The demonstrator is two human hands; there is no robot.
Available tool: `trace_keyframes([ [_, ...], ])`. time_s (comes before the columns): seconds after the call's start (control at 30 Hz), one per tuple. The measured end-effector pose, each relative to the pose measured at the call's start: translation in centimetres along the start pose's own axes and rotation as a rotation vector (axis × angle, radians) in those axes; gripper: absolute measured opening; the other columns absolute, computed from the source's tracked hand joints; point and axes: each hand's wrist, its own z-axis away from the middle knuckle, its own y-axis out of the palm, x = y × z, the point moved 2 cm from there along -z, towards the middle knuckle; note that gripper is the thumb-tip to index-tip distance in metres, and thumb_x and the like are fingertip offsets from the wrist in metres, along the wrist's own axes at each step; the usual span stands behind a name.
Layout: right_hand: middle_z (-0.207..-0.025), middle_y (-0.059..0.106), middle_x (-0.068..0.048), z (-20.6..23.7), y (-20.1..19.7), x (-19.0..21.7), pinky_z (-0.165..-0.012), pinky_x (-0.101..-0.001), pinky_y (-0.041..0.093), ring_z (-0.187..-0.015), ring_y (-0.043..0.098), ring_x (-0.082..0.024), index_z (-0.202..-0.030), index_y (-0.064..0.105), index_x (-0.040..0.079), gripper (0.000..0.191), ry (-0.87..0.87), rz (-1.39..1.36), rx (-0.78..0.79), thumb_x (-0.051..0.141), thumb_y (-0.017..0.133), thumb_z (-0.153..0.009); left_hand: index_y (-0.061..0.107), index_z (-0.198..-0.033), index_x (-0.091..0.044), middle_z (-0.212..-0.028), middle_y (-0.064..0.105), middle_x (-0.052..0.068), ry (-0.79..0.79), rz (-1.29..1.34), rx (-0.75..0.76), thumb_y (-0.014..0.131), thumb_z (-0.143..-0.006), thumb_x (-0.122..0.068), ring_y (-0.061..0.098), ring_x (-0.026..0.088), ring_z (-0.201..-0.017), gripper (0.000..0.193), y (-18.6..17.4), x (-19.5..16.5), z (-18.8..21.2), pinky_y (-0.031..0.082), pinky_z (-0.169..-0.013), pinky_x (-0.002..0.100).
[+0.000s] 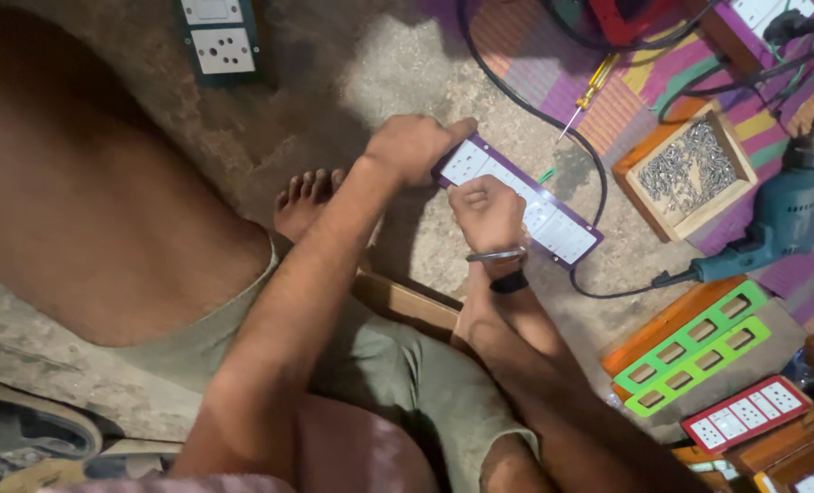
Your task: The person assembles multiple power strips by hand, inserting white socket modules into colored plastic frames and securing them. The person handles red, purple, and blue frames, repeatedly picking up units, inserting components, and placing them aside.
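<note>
1. A person is sitting on a bare concrete floor (398,55) beside a striped mat (626,91), with parts lying all around.
2. The left hand (413,146) is clamping the near end of a purple-rimmed socket board (553,224), which is lying flat on the floor just past the bare foot (306,196).
3. The right hand (489,212) is curled shut and pressing down on the board's middle; what it is gripping, I cannot tell.
4. The board is resting on rough floor, so a hard push could be making it skid from under the left hand.
5. The black cable (598,173) is looping close by the board; a snag could be tugging it askew.
6. The screw box (685,169) and drill (772,224) are lying near; an elbow swing could be scattering screws.
</note>
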Motion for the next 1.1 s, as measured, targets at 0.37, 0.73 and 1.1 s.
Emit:
trace_keyframes([
  [0.37, -0.064, 0.073, -0.008, -0.7, -0.3, -0.1, -0.051, -0.0248, 0.054, -0.054, 0.07, -0.01, -0.079, 0.072, -0.001, 0.018, 0.1, -0.035, 0.062, 0.013, 0.08, -0.086, 0.048, -0.139, -0.015, -0.093, 0.074, 0.019, 0.066, -0.047, -0.039, 0.07, -0.081, -0.01, 0.072, 0.041, -0.09, 0.063, 1.6, 0.6, -0.5, 0.057, -0.075, 0.051],
  [0.73, -0.091, 0.073, -0.014, 1.8, -7.2, -5.7, -0.068, -0.0295, 0.057, -0.079, 0.071, -0.019, -0.104, 0.072, -0.002, 0.016, -0.148, -0.237, -0.312, 0.009, 0.075, -0.093, 0.041, -0.139, -0.016, -0.104, 0.071, 0.024, 0.01, 0.203, -0.063, 0.088, -0.069, -0.034, 0.067, 0.046, -0.102, 0.086, 2.3, 0.5, 0.2, 0.055, -0.086, 0.051],
  [1.1, -0.133, 0.056, -0.028, 4.9, -12.7, -10.4, -0.106, -0.0496, 0.042, -0.124, 0.052, -0.045, -0.139, 0.05, -0.003, 0.091, -0.341, 0.51, -0.096, 0.02, 0.09, -0.06, 0.038, -0.142, -0.016, -0.109, 0.071, 0.026, -0.04, 0.137, -0.009, 0.086, -0.073, -0.03, 0.066, 0.046, -0.109, 0.085, 2.3, -1.0, 0.4, 0.053, -0.09, 0.053],
])
